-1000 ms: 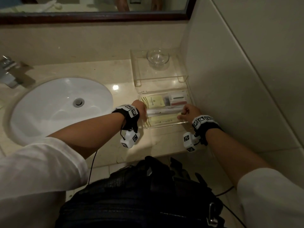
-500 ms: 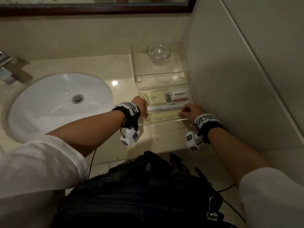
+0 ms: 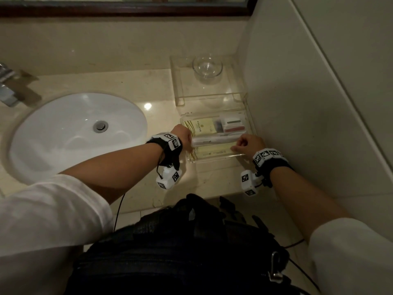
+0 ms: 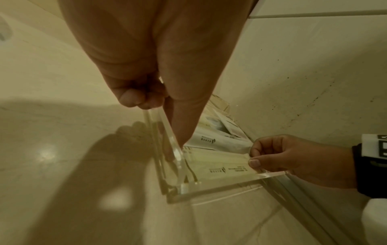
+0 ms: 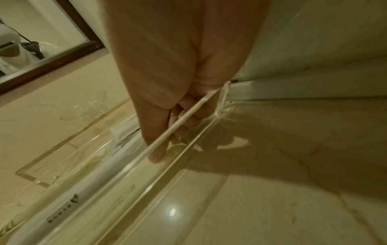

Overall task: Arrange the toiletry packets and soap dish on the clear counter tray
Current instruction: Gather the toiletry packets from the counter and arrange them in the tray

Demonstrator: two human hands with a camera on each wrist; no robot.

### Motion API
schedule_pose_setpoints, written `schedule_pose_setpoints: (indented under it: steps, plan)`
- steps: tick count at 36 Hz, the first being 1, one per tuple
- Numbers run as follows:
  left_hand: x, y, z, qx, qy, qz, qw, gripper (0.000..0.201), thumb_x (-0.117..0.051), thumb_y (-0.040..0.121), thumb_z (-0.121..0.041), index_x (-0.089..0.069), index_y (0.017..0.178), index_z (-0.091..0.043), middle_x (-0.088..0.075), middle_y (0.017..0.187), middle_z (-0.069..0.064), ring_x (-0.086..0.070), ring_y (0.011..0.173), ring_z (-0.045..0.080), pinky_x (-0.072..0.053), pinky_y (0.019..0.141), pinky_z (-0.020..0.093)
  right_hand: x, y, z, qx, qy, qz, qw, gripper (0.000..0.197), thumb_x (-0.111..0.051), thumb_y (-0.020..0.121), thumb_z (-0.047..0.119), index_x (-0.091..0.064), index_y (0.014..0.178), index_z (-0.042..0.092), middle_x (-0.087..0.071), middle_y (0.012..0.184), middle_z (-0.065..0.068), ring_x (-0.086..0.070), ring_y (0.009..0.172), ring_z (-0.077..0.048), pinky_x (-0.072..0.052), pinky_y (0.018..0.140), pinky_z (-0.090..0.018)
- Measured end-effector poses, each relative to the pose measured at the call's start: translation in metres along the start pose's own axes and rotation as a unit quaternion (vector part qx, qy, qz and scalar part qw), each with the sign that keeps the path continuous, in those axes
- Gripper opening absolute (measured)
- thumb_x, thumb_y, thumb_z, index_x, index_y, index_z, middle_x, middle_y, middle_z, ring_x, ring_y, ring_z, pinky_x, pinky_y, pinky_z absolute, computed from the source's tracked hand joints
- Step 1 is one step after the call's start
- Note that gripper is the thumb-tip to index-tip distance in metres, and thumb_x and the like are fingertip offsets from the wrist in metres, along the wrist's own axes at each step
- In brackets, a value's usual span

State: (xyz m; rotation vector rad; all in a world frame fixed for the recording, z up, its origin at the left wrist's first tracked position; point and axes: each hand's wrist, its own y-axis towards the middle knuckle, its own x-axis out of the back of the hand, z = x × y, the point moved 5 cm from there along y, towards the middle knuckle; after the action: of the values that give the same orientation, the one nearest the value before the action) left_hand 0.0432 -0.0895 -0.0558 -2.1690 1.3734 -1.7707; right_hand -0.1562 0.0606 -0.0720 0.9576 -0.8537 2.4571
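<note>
A clear tray [image 3: 214, 159] [image 4: 230, 184] lies on the counter against the right wall. A long yellow packet [image 3: 212, 152] [image 4: 220, 164] lies along its front, with a long white packet [image 3: 212, 140] [image 4: 209, 140] behind it. Further back are a square yellow packet [image 3: 197, 127] and a white box [image 3: 232, 125]. My left hand [image 3: 184, 139] [image 4: 159, 119] straddles the tray's left wall: thumb inside by the yellow packet's end, fingers curled outside. My right hand [image 3: 244, 143] [image 4: 254, 155] [image 5: 165, 132] pinches the yellow packet's right end. The glass soap dish [image 3: 207, 66] stands empty on a raised clear stand [image 3: 180, 96] behind.
A white sink [image 3: 76, 133] with a faucet [image 3: 8, 90] fills the counter's left side. The tiled side wall [image 3: 297, 103] runs close along the tray's right. A black bag [image 3: 176, 252] hangs at my waist below the counter's front edge.
Both hands stay at the ends of the front packet in the tray. My head view has dipped slightly, so the mirror sits higher in frame.
</note>
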Motion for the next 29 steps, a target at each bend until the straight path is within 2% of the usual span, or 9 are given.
schedule_pose_setpoints:
  steps: [4, 7, 10, 13, 16, 20, 23, 26, 29]
  plan:
    - [0.000, 0.001, 0.001, -0.013, 0.000, -0.001, 1.000, 0.022, -0.081, 0.071, -0.022, -0.068, 0.084, -0.008, -0.060, 0.082, 0.002, -0.055, 0.078, 0.015, -0.043, 0.058, 0.018, -0.001, -0.002, 0.001, -0.005, 0.003, -0.002, 1.000, 0.019, -0.078, 0.075, 0.020, -0.061, 0.077, 0.011, -0.057, 0.068, 0.001, -0.053, 0.062, -0.013, -0.047, 0.057, -0.022]
    - [-0.001, 0.001, 0.002, -0.023, -0.001, -0.007, 1.000, 0.027, -0.079, 0.072, -0.021, -0.070, 0.091, -0.004, -0.058, 0.083, 0.003, -0.053, 0.079, 0.014, -0.042, 0.068, 0.021, -0.001, -0.003, 0.001, -0.008, 0.003, -0.006, 1.000, 0.019, -0.078, 0.075, 0.020, -0.063, 0.080, 0.009, -0.059, 0.072, -0.001, -0.055, 0.064, -0.014, -0.049, 0.058, -0.024]
    - [-0.002, 0.001, 0.005, -0.044, -0.007, -0.026, 0.999, 0.027, -0.078, 0.073, -0.022, -0.069, 0.090, -0.003, -0.053, 0.084, 0.003, -0.049, 0.079, 0.015, -0.039, 0.068, 0.022, -0.001, -0.005, 0.002, -0.002, -0.003, -0.010, 1.000, 0.020, -0.077, 0.076, 0.021, -0.063, 0.081, 0.008, -0.059, 0.072, -0.001, -0.054, 0.063, -0.014, -0.046, 0.054, -0.021]
    - [-0.001, -0.003, 0.010, -0.065, -0.022, -0.049, 0.996, 0.020, -0.076, 0.077, -0.025, -0.066, 0.084, -0.009, -0.049, 0.089, 0.002, -0.048, 0.081, 0.016, -0.036, 0.068, 0.023, -0.002, -0.005, 0.001, 0.000, -0.012, -0.025, 1.000, 0.019, -0.077, 0.076, 0.022, -0.061, 0.077, 0.012, -0.059, 0.071, 0.000, -0.054, 0.064, -0.014, -0.046, 0.058, -0.023]
    - [0.003, -0.009, 0.012, -0.084, -0.036, -0.062, 0.994, 0.018, -0.070, 0.082, -0.024, -0.067, 0.092, -0.009, -0.056, 0.091, 0.005, -0.053, 0.085, 0.018, -0.036, 0.071, 0.023, -0.004, -0.006, 0.000, -0.001, -0.015, -0.035, 0.999, 0.020, -0.077, 0.075, 0.021, -0.059, 0.075, 0.012, -0.058, 0.069, 0.000, -0.053, 0.064, -0.017, -0.049, 0.063, -0.030]
    - [0.010, -0.019, 0.020, -0.098, -0.072, -0.059, 0.991, 0.017, -0.065, 0.086, -0.021, -0.065, 0.102, -0.014, -0.066, 0.102, 0.005, -0.058, 0.087, 0.017, -0.040, 0.075, 0.022, -0.004, -0.010, 0.003, 0.002, -0.006, -0.057, 0.998, 0.019, -0.074, 0.078, 0.019, -0.057, 0.077, 0.011, -0.056, 0.071, -0.001, -0.050, 0.065, -0.016, -0.041, 0.056, -0.021]
    - [0.015, -0.027, 0.030, -0.092, -0.101, -0.058, 0.989, 0.020, -0.063, 0.087, -0.023, -0.065, 0.106, -0.017, -0.067, 0.106, 0.004, -0.060, 0.092, 0.017, -0.042, 0.080, 0.022, -0.003, -0.014, 0.007, 0.003, 0.005, -0.076, 0.997, 0.021, -0.073, 0.081, 0.021, -0.054, 0.079, 0.010, -0.054, 0.071, -0.002, -0.049, 0.065, -0.016, -0.041, 0.056, -0.022]
    - [0.024, -0.036, 0.046, -0.078, -0.124, -0.072, 0.987, 0.021, -0.062, 0.088, -0.023, -0.065, 0.108, -0.017, -0.067, 0.108, 0.004, -0.061, 0.099, 0.019, -0.044, 0.085, 0.025, -0.006, -0.019, 0.021, 0.038, -0.001, -0.091, 0.995, 0.022, -0.072, 0.081, 0.019, -0.052, 0.076, 0.010, -0.051, 0.069, -0.003, -0.047, 0.066, -0.018, -0.041, 0.062, -0.027]
    - [0.033, -0.047, 0.066, -0.066, -0.139, -0.088, 0.984, 0.021, -0.061, 0.089, -0.022, -0.065, 0.109, -0.016, -0.066, 0.110, 0.005, -0.061, 0.102, 0.020, -0.044, 0.088, 0.026, -0.012, -0.024, 0.048, 0.087, -0.038, -0.097, 0.991, 0.021, -0.072, 0.081, 0.021, -0.053, 0.077, 0.013, -0.051, 0.068, -0.001, -0.047, 0.064, -0.016, -0.038, 0.058, -0.023]
